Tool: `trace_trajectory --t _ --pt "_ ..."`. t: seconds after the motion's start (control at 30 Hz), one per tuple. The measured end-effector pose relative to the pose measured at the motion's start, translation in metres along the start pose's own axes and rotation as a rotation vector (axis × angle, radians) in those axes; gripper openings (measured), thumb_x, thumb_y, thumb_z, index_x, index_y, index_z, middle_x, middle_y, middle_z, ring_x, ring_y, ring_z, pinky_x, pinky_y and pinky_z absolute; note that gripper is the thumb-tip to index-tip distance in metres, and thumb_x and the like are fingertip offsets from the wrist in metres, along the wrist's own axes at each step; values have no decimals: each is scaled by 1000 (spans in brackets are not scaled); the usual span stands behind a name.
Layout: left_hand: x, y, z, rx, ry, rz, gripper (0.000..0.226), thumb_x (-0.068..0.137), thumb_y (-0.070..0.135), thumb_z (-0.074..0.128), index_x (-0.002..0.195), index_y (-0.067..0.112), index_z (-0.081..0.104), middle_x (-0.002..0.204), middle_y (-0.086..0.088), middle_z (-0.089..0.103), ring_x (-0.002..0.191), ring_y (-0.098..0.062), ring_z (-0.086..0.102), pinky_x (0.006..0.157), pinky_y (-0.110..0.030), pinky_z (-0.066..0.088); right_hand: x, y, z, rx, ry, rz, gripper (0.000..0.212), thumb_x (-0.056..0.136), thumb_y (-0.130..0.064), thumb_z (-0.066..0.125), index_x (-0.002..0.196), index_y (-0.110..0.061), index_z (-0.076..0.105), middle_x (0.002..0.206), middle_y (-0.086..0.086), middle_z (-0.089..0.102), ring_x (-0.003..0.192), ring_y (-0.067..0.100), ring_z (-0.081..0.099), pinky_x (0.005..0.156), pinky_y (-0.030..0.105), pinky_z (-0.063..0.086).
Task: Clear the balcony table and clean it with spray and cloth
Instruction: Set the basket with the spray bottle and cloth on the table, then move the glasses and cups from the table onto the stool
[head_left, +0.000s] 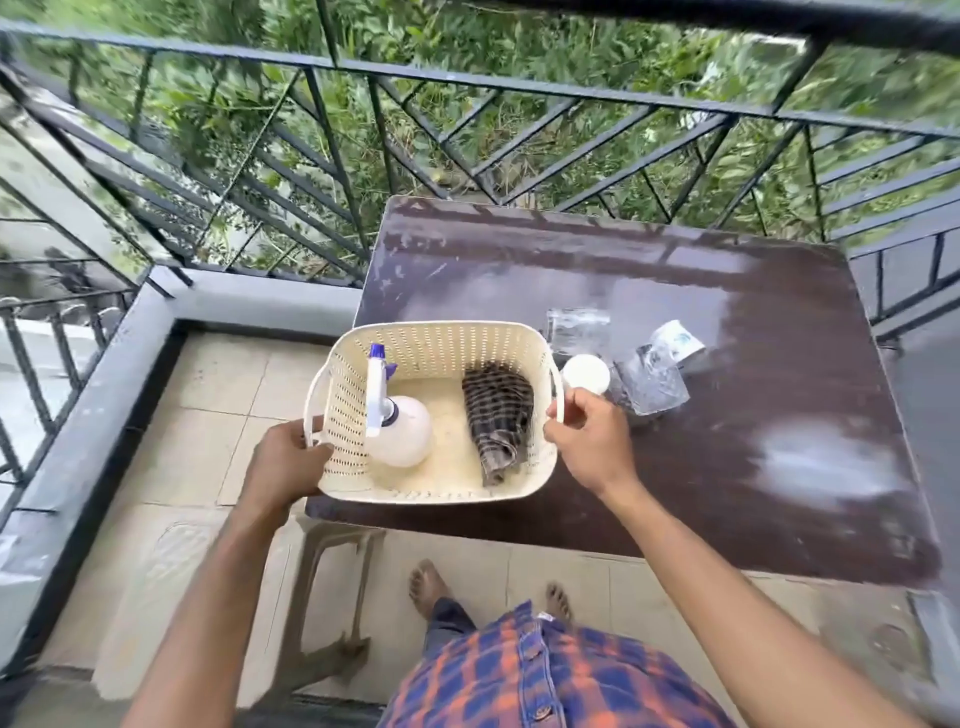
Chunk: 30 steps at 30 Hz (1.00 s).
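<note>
The job has hardly begun. A cream plastic basket with little holes sits at the near left corner of the dark brown balcony table. The left hand is closed around the basket's left handle. The right hand has its fingers pinched on the right handle.

Inside the basket lie the two cleaning things. The white spray bottle with a purple tip lies on the left side of the basket. The dark checked cloth lies rolled up on the right side of the basket. Neither one has been taken out yet.

The table is not cleared. Just to the right of the basket there is a small white round lid or cup. Beside that are some crumpled clear plastic wrappers and a crushed paper scrap. The picture is blurry there, so I may have these wrong.

The table top looks dusty and streaky. So picking up the rubbish, spraying and wiping are all left to do.
</note>
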<state>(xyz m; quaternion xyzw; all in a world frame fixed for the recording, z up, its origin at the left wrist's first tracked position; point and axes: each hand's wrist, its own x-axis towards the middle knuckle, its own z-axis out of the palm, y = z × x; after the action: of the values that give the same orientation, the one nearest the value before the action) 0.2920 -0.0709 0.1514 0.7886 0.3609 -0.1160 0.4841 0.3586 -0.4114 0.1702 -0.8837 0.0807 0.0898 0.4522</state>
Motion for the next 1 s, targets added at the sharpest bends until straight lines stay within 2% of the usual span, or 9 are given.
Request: trace_trajectory --t 0.27,0.4,0.5,0.6,0.7,0.77,0.87,0.93,1.0 --pt "-11 15 19 247 70 50 39 76 27 64 113 19 72 100 -10 78 100 -37 70 90 -46 56 -5 30 -7 -79 -34 -32 23 72 -43 69 88 -29 58 75 -12 66 68 9 61 71 39 53" --pt "-30 18 26 348 314 348 72 77 11 83 143 10 55 138 -18 62 129 -41 54 109 -46 38 -3 30 -15 -153 59 -136 37 80 -52 73 107 -41 50 85 -13 61 70 7 60 65 32 49" --pt "-46 23 29 322 445 603 64 76 2 79 137 3 59 142 -26 54 135 -45 45 118 -37 25 1 19 -16 -109 126 -247 22 82 -44 73 95 -34 58 81 -11 60 65 7 56 61 31 48" --pt "-59 32 36 213 526 796 43 74 0 62 117 2 68 123 -19 64 118 -38 57 113 -27 31 11 5 -13 -44 127 -262 12 81 -35 75 79 -26 67 72 -11 63 63 8 58 62 34 51" --pt "-62 49 51 122 448 899 27 79 2 60 103 7 72 107 -7 69 102 -26 62 88 -50 54 28 0 -14 -7 133 -162 9 81 -31 76 77 -26 69 67 -10 66 62 8 62 62 34 53" --pt "-63 64 66 96 364 951 18 86 7 61 99 9 73 101 -4 72 96 -22 64 76 -50 56 39 3 -20 1 174 -104 11 80 -31 76 72 -31 68 64 -11 65 60 5 61 60 31 49" --pt "-62 91 92 76 195 1025 14 89 11 62 97 12 73 97 2 73 93 -15 64 73 -45 55 53 21 -38 -24 280 -14 17 79 -30 76 69 -36 64 62 -14 62 61 0 58 63 32 50" --pt "-60 111 110 101 108 1071 13 88 9 65 97 11 74 96 2 73 91 -18 65 75 -43 54 61 39 -53 -75 311 60 11 77 -32 77 79 -32 66 66 -13 62 64 1 59 71 35 53" --pt "-54 131 128 156 17 1087 14 87 10 65 99 11 74 97 -1 73 91 -24 66 80 -41 52 68 58 -69 -142 289 132 25 74 -37 78 95 -31 67 79 -11 64 76 12 64 79 36 53"
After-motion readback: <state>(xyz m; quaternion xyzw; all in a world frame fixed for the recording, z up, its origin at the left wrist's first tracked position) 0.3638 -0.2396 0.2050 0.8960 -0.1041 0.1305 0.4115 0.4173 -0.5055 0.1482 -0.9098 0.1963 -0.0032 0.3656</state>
